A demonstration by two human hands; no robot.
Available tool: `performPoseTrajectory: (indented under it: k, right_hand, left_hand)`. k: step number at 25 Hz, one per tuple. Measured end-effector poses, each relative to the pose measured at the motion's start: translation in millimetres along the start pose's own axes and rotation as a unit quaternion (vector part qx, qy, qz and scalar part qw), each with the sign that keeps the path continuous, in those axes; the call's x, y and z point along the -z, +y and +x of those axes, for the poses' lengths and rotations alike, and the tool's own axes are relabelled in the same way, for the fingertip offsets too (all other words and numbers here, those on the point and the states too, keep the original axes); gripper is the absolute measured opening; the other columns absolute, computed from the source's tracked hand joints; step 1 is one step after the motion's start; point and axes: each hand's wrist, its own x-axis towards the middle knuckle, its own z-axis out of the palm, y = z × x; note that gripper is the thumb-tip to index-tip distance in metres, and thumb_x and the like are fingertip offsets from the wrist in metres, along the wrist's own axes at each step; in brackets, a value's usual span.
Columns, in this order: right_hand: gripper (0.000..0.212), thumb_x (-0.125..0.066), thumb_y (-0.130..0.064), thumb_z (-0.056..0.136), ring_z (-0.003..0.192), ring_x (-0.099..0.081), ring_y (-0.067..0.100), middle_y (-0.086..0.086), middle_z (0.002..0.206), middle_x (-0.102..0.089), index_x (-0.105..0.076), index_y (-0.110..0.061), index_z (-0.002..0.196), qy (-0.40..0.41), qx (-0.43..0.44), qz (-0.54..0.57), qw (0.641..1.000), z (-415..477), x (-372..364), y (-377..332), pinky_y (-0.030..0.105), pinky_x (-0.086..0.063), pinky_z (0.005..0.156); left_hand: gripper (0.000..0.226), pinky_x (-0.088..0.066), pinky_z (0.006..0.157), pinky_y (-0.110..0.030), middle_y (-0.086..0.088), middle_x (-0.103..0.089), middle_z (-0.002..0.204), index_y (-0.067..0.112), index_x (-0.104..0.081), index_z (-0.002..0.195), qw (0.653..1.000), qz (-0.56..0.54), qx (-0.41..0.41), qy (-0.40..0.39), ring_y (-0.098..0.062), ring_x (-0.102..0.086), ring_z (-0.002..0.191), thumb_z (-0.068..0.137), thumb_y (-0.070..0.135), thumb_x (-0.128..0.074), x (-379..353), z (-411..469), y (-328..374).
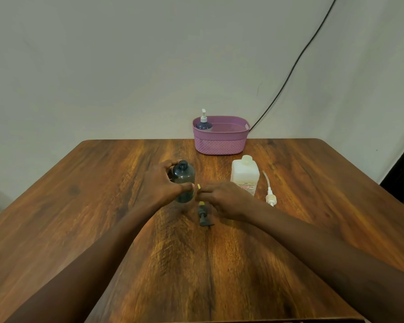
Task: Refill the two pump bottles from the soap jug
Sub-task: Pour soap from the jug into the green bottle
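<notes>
My left hand (162,184) grips a dark, see-through pump bottle (184,177) that stands upright mid-table with its neck open. Just right of it lies the bottle's black pump (204,217), head toward me and yellowish tube pointing away. My right hand (222,199) pinches that tube near its far end. The white soap jug (245,176) stands uncapped to the right. A second dark bottle with a white pump (203,124) stands in the pink basket (221,145).
A white pump with a long tube (269,194) lies on the wooden table (103,206) right of the jug. The basket sits at the table's far edge against the wall. A black cable (289,73) runs down the wall behind it.
</notes>
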Motion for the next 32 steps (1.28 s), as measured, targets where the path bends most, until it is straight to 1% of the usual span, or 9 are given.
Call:
performPoseTrajectory:
  k: [2,5,10,12,15,18,21,27,32]
  right_hand:
    - [0.034,-0.072,-0.009,0.089,0.105,-0.062,0.017,0.001,0.116,-0.072,-0.071,-0.019,0.121,0.059,-0.016,-0.018,0.998,0.8,10.9,6.9,0.03,-0.051,0.085]
    - [0.038,-0.078,-0.014,0.082,0.119,-0.058,0.022,0.002,0.121,-0.071,-0.072,-0.019,0.12,0.139,-0.059,-0.03,0.988,-3.6,28.4,20.9,0.037,-0.046,0.097]
    - [0.071,-0.082,-0.041,0.078,0.141,-0.043,0.023,0.003,0.147,-0.055,-0.055,-0.023,0.141,0.209,-0.201,0.023,0.957,-19.3,52.6,49.6,0.042,-0.035,0.116]
    - [0.087,-0.081,-0.055,0.076,0.142,-0.039,0.019,0.001,0.155,-0.045,-0.042,-0.029,0.149,0.201,-0.28,0.099,0.933,-27.2,54.7,58.6,0.036,-0.031,0.114]
    - [0.103,-0.079,-0.069,0.07,0.134,-0.042,0.013,-0.002,0.159,-0.04,-0.029,-0.036,0.154,0.145,-0.357,0.238,0.892,-41.7,46.1,69.3,0.033,-0.041,0.106]
    - [0.098,-0.087,-0.058,0.067,0.126,-0.056,0.016,-0.004,0.146,-0.052,-0.038,-0.034,0.149,0.093,-0.366,0.335,0.864,-55.6,33.5,78.3,0.031,-0.056,0.094]
    - [0.084,-0.093,-0.047,0.065,0.112,-0.064,0.017,-0.003,0.127,-0.061,-0.051,-0.029,0.136,0.092,-0.356,0.382,0.848,-60.2,29.0,81.9,0.04,-0.062,0.085]
    - [0.081,-0.096,-0.045,0.057,0.112,-0.061,0.011,-0.009,0.123,-0.064,-0.061,-0.025,0.128,0.19,-0.389,0.289,0.854,-52.2,26.9,67.0,0.027,-0.061,0.079]
    - [0.086,-0.08,-0.068,0.053,0.106,-0.061,0.013,-0.004,0.123,-0.067,-0.061,-0.029,0.128,0.215,-0.378,0.159,0.886,-40.7,50.3,60.2,0.035,-0.061,0.078]
  left_hand:
    - [0.072,-0.05,0.079,-0.017,0.0,-0.068,0.12,0.017,-0.06,0.131,1.0,-0.007,-0.011,-0.005,-0.014,-0.064,0.104,0.067,0.03,-0.091,-3.9,2.1,5.2]
    - [0.072,-0.045,0.075,-0.01,0.0,-0.068,0.122,0.018,-0.06,0.131,1.0,-0.011,-0.019,-0.007,-0.009,-0.061,0.102,0.068,0.03,-0.091,-9.0,7.2,12.4]
    - [0.084,-0.042,0.069,-0.005,-0.001,-0.064,0.131,0.021,-0.056,0.137,1.0,-0.021,-0.014,0.0,-0.007,-0.057,0.104,0.064,0.036,-0.093,-24.6,20.3,28.2]
    - [0.083,-0.042,0.065,-0.002,0.002,-0.064,0.13,0.024,-0.056,0.134,0.999,-0.032,-0.019,0.002,-0.003,-0.056,0.102,0.062,0.037,-0.095,-33.3,25.0,33.5]
    - [0.073,-0.046,0.071,-0.003,0.011,-0.065,0.118,0.029,-0.057,0.122,0.998,-0.06,-0.023,-0.005,0.0,-0.061,0.095,0.06,0.039,-0.095,-46.0,30.7,38.3]
    - [0.073,-0.043,0.066,0.002,0.024,-0.058,0.107,0.035,-0.054,0.118,0.996,-0.079,-0.027,0.001,0.009,-0.057,0.089,0.058,0.044,-0.095,-55.3,34.4,42.2]
    - [0.081,-0.045,0.065,0.001,0.013,-0.064,0.118,0.025,-0.059,0.129,0.996,-0.089,-0.025,-0.003,0.007,-0.058,0.088,0.058,0.046,-0.094,-63.3,38.2,40.9]
    - [0.081,-0.046,0.064,-0.001,0.004,-0.069,0.122,0.021,-0.063,0.129,0.997,-0.064,-0.048,0.013,0.0,-0.062,0.092,0.058,0.046,-0.094,-67.3,39.4,37.6]
    - [0.081,-0.04,0.064,0.005,0.002,-0.07,0.123,0.02,-0.064,0.132,0.996,-0.06,-0.066,0.024,0.002,-0.058,0.092,0.06,0.045,-0.092,-61.7,39.4,40.5]
